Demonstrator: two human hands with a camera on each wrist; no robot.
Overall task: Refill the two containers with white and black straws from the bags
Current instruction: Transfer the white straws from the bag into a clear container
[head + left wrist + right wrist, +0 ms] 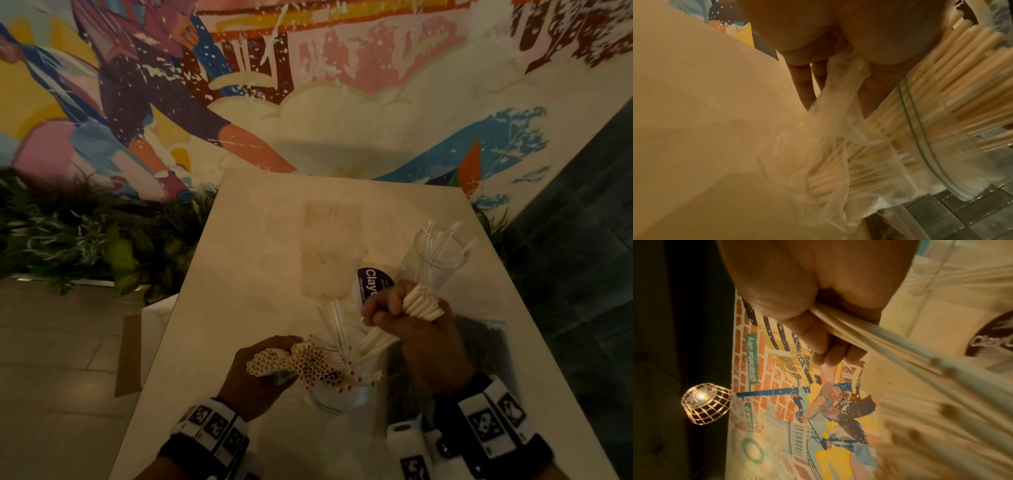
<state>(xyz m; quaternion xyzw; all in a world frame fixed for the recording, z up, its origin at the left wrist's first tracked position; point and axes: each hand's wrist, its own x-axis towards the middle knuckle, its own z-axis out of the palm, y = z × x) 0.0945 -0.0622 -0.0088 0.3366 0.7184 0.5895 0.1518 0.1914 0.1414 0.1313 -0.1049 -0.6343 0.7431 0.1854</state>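
Observation:
A clear glass container [342, 399] stands near the table's front, packed with white straws [318, 363]. My left hand [263, 366] holds a clear plastic bag [830, 162] of white straws against the container's left side; in the left wrist view its fingers [803, 87] pinch the bag's film. Above the container's right side, my right hand [404, 318] grips a tilted bundle of white straws [423, 301], its lower ends pointing into the container. The right wrist view shows that bundle [900, 350] in the fist. A second glass container [435, 260] behind holds several thin white straws.
An empty clear bag [330, 250] lies on the white table [260, 240] beyond the containers, beside a dark round "Clay" sticker [370, 284]. A bag with dark contents [483, 342] lies at the right, under my right wrist. Plants and a mural wall border the table.

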